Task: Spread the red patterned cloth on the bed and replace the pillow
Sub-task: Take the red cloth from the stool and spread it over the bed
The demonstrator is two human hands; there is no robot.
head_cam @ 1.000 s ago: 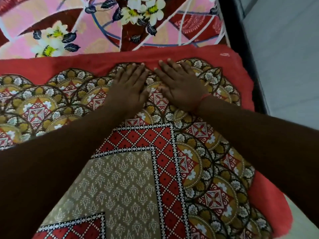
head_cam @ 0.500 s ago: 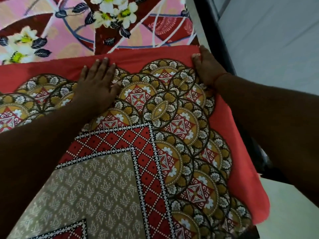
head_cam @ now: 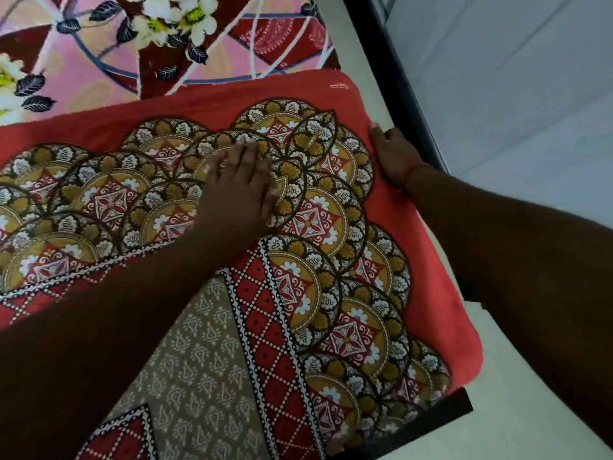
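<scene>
The red patterned cloth point(head_cam: 331, 260) lies flat over the near part of the bed point(head_cam: 374, 104), its red edge hanging a little past the side; the left hand point(head_cam: 237, 190), grip open and flat, has slid to the right from half a second ago and now presses the round shapes; the right hand point(head_cam: 393, 154) has stayed at the cloth's edge, but I cannot tell if its fingers pinch it; so the corner looks smooth now; farther off, the pink flowered sheet point(head_cam: 99, 61) is still bare; no pillow shows yet
</scene>
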